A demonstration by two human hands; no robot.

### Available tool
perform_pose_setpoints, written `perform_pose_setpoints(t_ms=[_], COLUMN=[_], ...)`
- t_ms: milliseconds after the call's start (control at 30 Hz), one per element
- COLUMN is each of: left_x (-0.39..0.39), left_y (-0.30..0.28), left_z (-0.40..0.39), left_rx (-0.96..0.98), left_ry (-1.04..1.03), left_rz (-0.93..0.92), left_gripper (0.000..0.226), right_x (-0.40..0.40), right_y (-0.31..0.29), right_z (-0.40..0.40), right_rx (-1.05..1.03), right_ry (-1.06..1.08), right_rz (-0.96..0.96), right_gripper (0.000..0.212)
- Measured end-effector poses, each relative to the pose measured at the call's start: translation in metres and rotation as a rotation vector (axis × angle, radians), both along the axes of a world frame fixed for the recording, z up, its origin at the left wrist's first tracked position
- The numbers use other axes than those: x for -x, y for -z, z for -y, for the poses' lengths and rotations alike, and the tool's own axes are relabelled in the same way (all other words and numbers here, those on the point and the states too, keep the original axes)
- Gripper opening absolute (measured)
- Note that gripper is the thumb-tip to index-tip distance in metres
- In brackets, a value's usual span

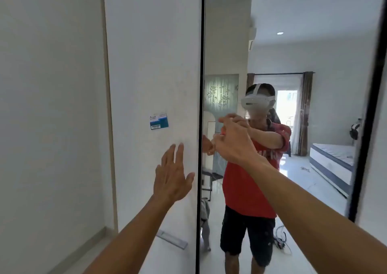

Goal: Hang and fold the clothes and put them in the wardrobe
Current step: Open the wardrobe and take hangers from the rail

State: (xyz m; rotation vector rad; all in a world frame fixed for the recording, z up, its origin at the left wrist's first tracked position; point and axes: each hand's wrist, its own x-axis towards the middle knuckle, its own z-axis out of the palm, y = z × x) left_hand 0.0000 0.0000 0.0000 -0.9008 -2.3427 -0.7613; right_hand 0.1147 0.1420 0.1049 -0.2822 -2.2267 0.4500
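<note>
I stand close in front of the wardrobe. Its white door panel (pixel 152 64) fills the left half of the head view and a black-framed mirrored door (pixel 314 64) the right half. My left hand (pixel 172 177) is spread flat against the white panel beside the black frame edge (pixel 201 106), fingers apart and holding nothing. My right hand (pixel 233 139) reaches to the mirror glass just right of that edge, fingers loosely curled and empty. No clothes are in either hand. The wardrobe's inside is hidden.
A blue and white sticker (pixel 159 121) sits on the white panel, and a recessed metal handle (pixel 172 239) lies lower down. A white wall (pixel 48 106) stands at the left. The mirror reflects a person, a mattress (pixel 333 160), curtains and cables on the floor.
</note>
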Motion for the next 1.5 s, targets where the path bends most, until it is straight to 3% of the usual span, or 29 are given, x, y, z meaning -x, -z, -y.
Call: perform_pose_setpoints(t_ms=[333, 500, 767, 1033, 1133, 1300, 1400, 1500], left_x=[0.075, 0.082, 0.069, 0.035, 0.025, 0.009, 0.008, 0.014], left_y=[0.007, 0.016, 0.027, 0.035, 0.032, 0.026, 0.025, 0.023], left_z=[-0.046, -0.048, -0.032, 0.045, 0.085, 0.150, 0.195, 0.243], left_rx=[-0.062, -0.083, -0.154, -0.184, -0.217, -0.284, -0.243, -0.181], left_ry=[0.026, 0.044, 0.073, 0.094, 0.125, 0.187, 0.106, 0.009], left_rz=[-0.079, -0.098, -0.109, -0.068, -0.041, -0.073, -0.007, 0.066], left_gripper=[0.119, 0.124, 0.125, 0.114, 0.113, 0.096, 0.097, 0.096], right_x=[0.087, 0.116, 0.108, 0.087, 0.086, 0.104, 0.125, 0.150], right_y=[-0.015, -0.007, -0.005, 0.000, 0.002, 0.013, 0.023, 0.029], right_z=[-0.003, 0.002, 0.009, 0.070, 0.103, 0.168, 0.213, 0.258], right_rx=[0.005, 0.064, 0.173, 0.149, 0.103, 0.053, 0.003, -0.016], right_ry=[-0.083, -0.088, -0.244, -0.521, -0.631, -0.824, -0.912, -0.925], right_rz=[0.020, -0.009, -0.078, -0.214, -0.200, -0.079, -0.073, -0.064], right_gripper=[0.061, 0.043, 0.033, 0.028, 0.035, 0.077, 0.094, 0.098])
